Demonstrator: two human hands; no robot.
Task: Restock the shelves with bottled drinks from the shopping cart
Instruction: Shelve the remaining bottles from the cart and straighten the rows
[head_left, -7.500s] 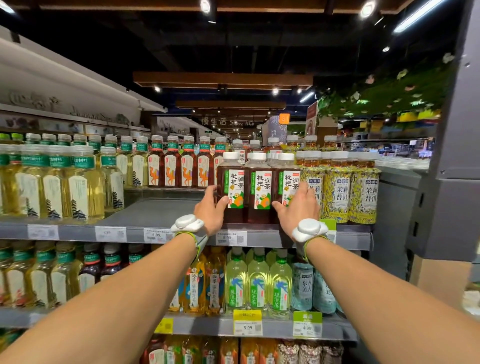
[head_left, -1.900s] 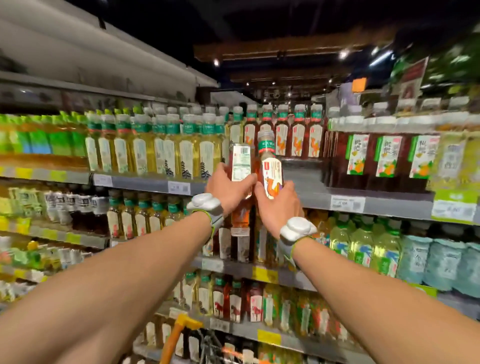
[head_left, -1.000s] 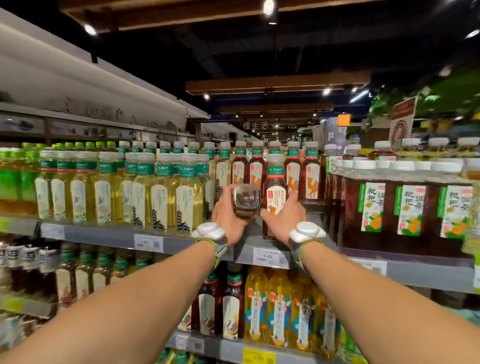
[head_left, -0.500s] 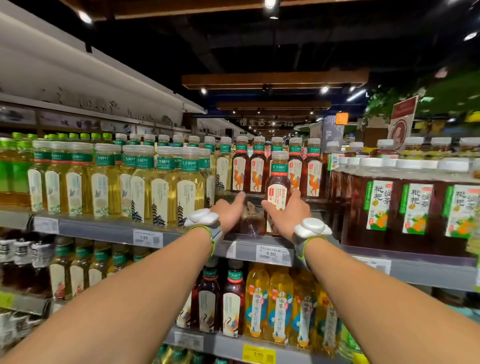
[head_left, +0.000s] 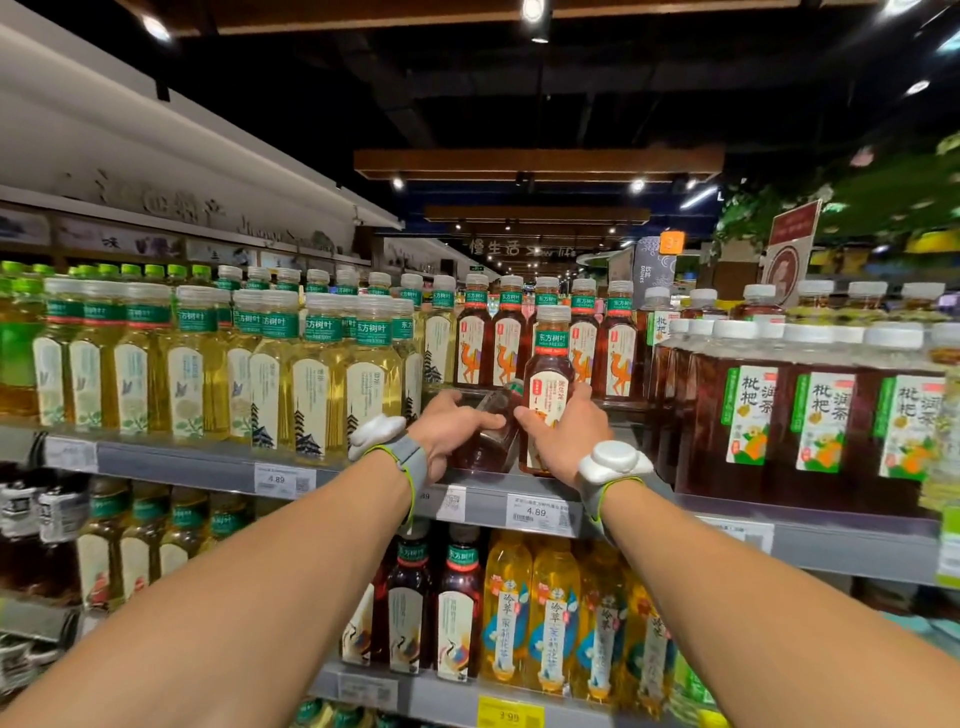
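Two dark tea bottles in hand at the front of the grey shelf (head_left: 208, 465).

The left hand (head_left: 451, 435) curls round a tilted bottle (head_left: 485, 434). The right hand (head_left: 565, 436) wraps an upright bottle (head_left: 548, 384) standing just beside it at the shelf's front. A row of camel-label bottles (head_left: 506, 345) closes the back at 12 o'clock. Pale yellow tea bottles (head_left: 322, 374) crowd in at 9 o'clock and big loquat-tea bottles (head_left: 810, 415) wall off 3 o'clock. A price tag (head_left: 537, 512) hangs at 6 o'clock.
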